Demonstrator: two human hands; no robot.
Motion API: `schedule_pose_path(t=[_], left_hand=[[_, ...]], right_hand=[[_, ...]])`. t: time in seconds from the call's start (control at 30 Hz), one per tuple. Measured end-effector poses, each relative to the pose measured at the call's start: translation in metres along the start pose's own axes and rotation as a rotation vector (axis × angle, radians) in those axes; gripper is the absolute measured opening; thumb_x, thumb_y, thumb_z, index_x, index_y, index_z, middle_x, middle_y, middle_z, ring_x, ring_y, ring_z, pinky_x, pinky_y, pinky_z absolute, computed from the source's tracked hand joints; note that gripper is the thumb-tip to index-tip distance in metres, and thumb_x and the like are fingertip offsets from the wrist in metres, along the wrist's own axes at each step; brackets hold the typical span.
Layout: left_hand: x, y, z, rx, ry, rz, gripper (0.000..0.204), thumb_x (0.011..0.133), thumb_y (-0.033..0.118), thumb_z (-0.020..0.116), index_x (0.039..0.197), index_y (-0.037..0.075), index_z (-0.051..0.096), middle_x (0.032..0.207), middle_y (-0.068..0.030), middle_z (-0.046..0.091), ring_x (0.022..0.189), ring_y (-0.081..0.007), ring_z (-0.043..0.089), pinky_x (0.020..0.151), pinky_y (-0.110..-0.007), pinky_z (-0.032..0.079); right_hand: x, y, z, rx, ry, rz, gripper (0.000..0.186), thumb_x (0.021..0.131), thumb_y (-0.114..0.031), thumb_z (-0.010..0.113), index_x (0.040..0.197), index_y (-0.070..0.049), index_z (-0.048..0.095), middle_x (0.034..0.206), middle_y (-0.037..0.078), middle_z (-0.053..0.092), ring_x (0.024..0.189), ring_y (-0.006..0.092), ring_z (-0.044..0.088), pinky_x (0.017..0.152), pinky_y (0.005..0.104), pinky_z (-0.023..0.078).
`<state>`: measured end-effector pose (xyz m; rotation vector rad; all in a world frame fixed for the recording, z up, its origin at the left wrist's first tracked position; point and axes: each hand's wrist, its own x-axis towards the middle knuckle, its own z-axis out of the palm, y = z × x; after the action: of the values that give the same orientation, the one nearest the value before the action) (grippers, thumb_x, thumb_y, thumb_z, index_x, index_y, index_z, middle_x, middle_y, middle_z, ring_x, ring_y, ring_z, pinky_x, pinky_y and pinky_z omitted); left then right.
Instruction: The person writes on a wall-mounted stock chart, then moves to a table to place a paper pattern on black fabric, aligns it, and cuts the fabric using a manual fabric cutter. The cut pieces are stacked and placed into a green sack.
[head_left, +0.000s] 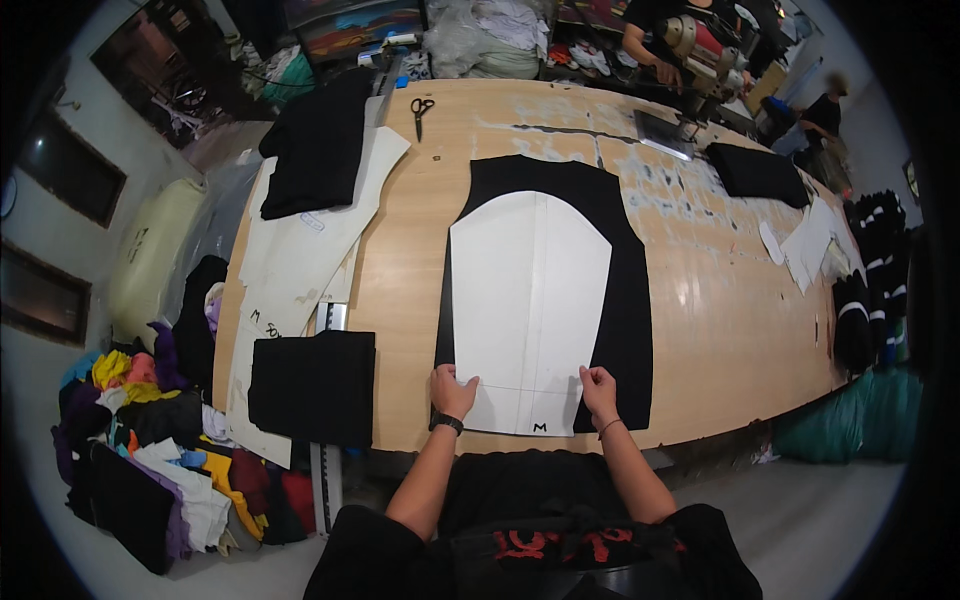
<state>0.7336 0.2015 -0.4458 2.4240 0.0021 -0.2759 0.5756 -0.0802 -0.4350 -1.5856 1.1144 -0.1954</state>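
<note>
A white sleeve-shaped pattern piece point(530, 300) with a rounded top lies over a black cut garment panel point(620, 330) on the table. My left hand point(453, 392) is at the pattern's lower left edge, its thumb reaching onto the white surface and its fingers curled at the side. At the lower right edge my right hand point(600, 393) pinches the pattern between thumb and fingers. Black cloth shows past the pattern at the top and along the right, with only a narrow strip at the left.
Folded black fabric point(312, 388) and larger white patterns point(290, 250) lie on the left; another black stack point(318, 150) sits farther back. Black scissors point(420, 118) rest at the far edge. A person works by a sewing machine point(700, 50) at back right. Colourful cloth scraps point(190, 470) are heaped on the floor.
</note>
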Motion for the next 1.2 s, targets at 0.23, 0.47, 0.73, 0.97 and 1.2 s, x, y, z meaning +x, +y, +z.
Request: schedule_pose_path(t=[0.23, 0.47, 0.73, 0.97, 1.2], left_hand=[[0.011, 0.001, -0.008, -0.066, -0.108, -0.103, 0.056, 0.075, 0.018, 0.094, 0.119, 0.004, 0.063, 0.107, -0.0125, 0.068, 0.101, -0.0324, 0.067, 0.087, -0.045, 0.056], [0.017, 0.005, -0.018, -0.030, -0.164, -0.056, 0.054, 0.075, 0.020, 0.094, 0.117, 0.005, 0.064, 0.102, -0.0125, 0.071, 0.097, -0.0328, 0.070, 0.083, -0.045, 0.057], [0.020, 0.010, -0.028, 0.072, -0.196, 0.002, 0.048, 0.075, 0.023, 0.094, 0.110, 0.006, 0.064, 0.095, -0.0099, 0.071, 0.090, -0.0321, 0.071, 0.078, -0.046, 0.057], [0.023, 0.019, -0.031, 0.069, -0.204, 0.093, 0.053, 0.075, 0.028, 0.094, 0.111, 0.003, 0.064, 0.091, -0.0098, 0.071, 0.084, -0.0279, 0.070, 0.075, -0.042, 0.057], [0.025, 0.022, -0.025, 0.104, -0.254, 0.095, 0.051, 0.076, 0.027, 0.094, 0.108, 0.006, 0.061, 0.094, -0.0100, 0.068, 0.088, -0.0311, 0.069, 0.076, -0.045, 0.056]], right_hand=[[0.005, -0.007, 0.009, -0.150, 0.020, -0.071, 0.033, 0.101, -0.029, 0.074, 0.084, -0.002, 0.065, 0.081, 0.003, 0.059, 0.076, 0.0126, 0.051, 0.070, 0.0315, 0.045], [0.009, 0.009, 0.011, -0.322, 0.087, -0.094, 0.033, 0.096, -0.034, 0.077, 0.090, -0.002, 0.072, 0.102, 0.018, 0.064, 0.095, 0.0281, 0.061, 0.087, 0.0397, 0.051], [-0.003, -0.017, 0.006, -0.011, 0.051, -0.026, 0.035, 0.099, -0.025, 0.077, 0.075, -0.001, 0.067, 0.065, -0.005, 0.056, 0.064, 0.0056, 0.044, 0.058, 0.0304, 0.038], [0.009, -0.011, 0.009, -0.140, 0.198, -0.179, 0.037, 0.098, -0.026, 0.079, 0.079, 0.003, 0.068, 0.084, 0.001, 0.059, 0.073, 0.0087, 0.052, 0.065, 0.0280, 0.044], [0.022, 0.003, 0.004, -0.236, 0.227, -0.208, 0.035, 0.095, -0.030, 0.081, 0.087, 0.003, 0.072, 0.104, 0.010, 0.063, 0.086, 0.0169, 0.062, 0.078, 0.0319, 0.052]])
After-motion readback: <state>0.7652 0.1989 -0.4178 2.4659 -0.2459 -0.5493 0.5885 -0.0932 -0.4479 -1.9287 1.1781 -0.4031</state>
